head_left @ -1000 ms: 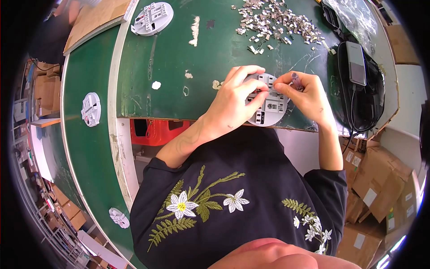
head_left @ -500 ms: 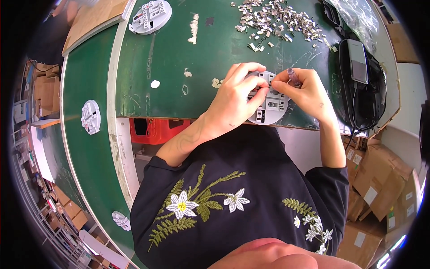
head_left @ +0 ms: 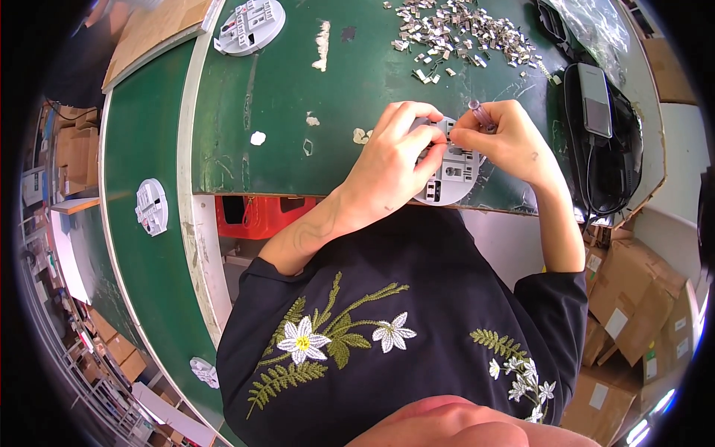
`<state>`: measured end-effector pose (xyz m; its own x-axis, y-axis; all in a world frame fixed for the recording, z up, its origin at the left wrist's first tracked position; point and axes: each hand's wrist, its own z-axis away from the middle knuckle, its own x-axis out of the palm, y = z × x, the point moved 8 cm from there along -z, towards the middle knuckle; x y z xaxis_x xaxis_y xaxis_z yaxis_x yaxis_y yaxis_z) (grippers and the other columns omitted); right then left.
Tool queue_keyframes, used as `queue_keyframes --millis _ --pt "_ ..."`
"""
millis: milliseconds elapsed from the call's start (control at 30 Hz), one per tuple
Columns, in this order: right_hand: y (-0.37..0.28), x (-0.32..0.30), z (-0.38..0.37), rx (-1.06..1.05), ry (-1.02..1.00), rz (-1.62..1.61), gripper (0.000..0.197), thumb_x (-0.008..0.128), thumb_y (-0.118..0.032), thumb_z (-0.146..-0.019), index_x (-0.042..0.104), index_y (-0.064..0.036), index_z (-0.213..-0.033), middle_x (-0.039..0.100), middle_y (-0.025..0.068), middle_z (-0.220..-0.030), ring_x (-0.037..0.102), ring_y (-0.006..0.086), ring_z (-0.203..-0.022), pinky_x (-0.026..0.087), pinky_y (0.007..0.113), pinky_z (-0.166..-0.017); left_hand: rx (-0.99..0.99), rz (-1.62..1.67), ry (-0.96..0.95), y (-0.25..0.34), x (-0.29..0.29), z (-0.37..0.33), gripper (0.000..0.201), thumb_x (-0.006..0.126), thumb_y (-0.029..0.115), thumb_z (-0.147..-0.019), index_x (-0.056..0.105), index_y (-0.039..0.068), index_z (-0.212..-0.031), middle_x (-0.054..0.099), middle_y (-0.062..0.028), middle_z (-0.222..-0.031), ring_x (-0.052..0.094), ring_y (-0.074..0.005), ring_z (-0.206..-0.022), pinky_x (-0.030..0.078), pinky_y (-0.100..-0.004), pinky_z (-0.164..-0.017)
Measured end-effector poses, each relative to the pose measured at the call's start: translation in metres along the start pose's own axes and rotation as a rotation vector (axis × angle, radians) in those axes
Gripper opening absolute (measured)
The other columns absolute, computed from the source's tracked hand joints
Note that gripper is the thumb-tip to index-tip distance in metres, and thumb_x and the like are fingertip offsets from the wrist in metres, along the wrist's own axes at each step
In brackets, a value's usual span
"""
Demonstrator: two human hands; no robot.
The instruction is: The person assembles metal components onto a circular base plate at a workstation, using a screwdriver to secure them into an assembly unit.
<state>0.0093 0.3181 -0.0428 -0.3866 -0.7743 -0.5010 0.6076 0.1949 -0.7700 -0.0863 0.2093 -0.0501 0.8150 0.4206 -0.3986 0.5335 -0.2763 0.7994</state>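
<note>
A round grey plastic base [head_left: 451,176] with slots and raised compartments lies at the near edge of the green table. My left hand [head_left: 395,153] reaches across its left side, thumb and forefinger pinched together over the upper part; whatever is between them is too small to make out. From the right, my right hand [head_left: 510,141] meets it, its thumb and forefinger closed close to the left fingertips. Tucked in that right hand is a screwdriver [head_left: 482,115] with a translucent purplish handle, tilted; its shaft is hidden.
Small metal clips [head_left: 465,41] lie in a loose pile at the far side. To the right, a power bank [head_left: 593,100] with a cable rests on a black case [head_left: 622,164]. Another grey base [head_left: 249,28] sits far left; more lie on a green belt [head_left: 138,127]. Below the table is a red plastic stool [head_left: 272,220].
My right hand has shifted slightly left and away from me, and the screwdriver handle has tipped leftward. The bases on the left belt have moved a little nearer. My left hand is almost still.
</note>
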Motion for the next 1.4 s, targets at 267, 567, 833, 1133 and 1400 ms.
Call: queue_keyframes --millis 267,567,833,1133,1400 --pt "-0.003 0.002 -0.007 -0.031 -0.049 0.042 0.015 0.07 -0.012 -0.075 0.071 0.0034 -0.072 0.059 0.0025 -0.061 0.047 0.0098 -0.054 0.04 0.022 -0.049 0.016 -0.015 -0.005 0.002 -0.001 0.0 0.011 0.068 -0.003 -0.077 0.064 0.001 -0.086 0.058 -0.0098 -0.113 0.054 -0.0254 -0.1 0.047 -0.033 -0.088" --pt "-0.011 0.003 -0.007 -0.039 -0.066 0.11 0.016 0.07 -0.012 -0.074 0.07 0.0041 -0.072 0.059 0.0036 -0.061 0.047 0.0107 -0.053 0.04 0.023 -0.049 0.016 -0.007 -0.008 0.003 -0.001 -0.001 0.009 0.068 -0.003 -0.078 0.065 0.001 -0.086 0.058 -0.0091 -0.113 0.053 -0.0254 -0.101 0.047 -0.0329 -0.088" --pt "-0.015 0.003 -0.01 -0.031 -0.077 0.202 0.017 0.07 -0.012 -0.074 0.07 0.0044 -0.072 0.061 0.0039 -0.061 0.048 0.0109 -0.053 0.041 0.023 -0.049 -0.003 0.014 -0.018 -0.001 -0.001 0.0 0.008 0.069 -0.002 -0.078 0.065 0.001 -0.085 0.058 -0.0088 -0.113 0.053 -0.0251 -0.101 0.047 -0.0325 -0.089" --pt "-0.005 0.003 -0.006 0.109 -0.099 -0.042 0.012 0.072 -0.011 -0.077 0.072 0.0012 -0.076 0.062 0.0017 -0.064 0.044 0.0074 -0.052 0.036 0.019 -0.048 -0.026 0.035 0.057 -0.001 -0.007 0.002 0.008 0.074 0.0 -0.078 0.069 0.001 -0.085 0.059 -0.0058 -0.118 0.055 -0.0193 -0.099 0.049 -0.0285 -0.079" --pt "-0.015 -0.001 0.007 -0.153 -0.079 -0.098 0.01 0.071 -0.006 -0.082 0.072 -0.001 -0.09 0.065 0.0007 -0.08 0.04 0.0043 -0.054 0.031 0.017 -0.049 -0.039 0.093 0.04 -0.008 -0.008 0.002 0.008 0.075 0.0 -0.078 0.07 0.001 -0.084 0.059 -0.0055 -0.119 0.055 -0.019 -0.1 0.049 -0.0283 -0.08"
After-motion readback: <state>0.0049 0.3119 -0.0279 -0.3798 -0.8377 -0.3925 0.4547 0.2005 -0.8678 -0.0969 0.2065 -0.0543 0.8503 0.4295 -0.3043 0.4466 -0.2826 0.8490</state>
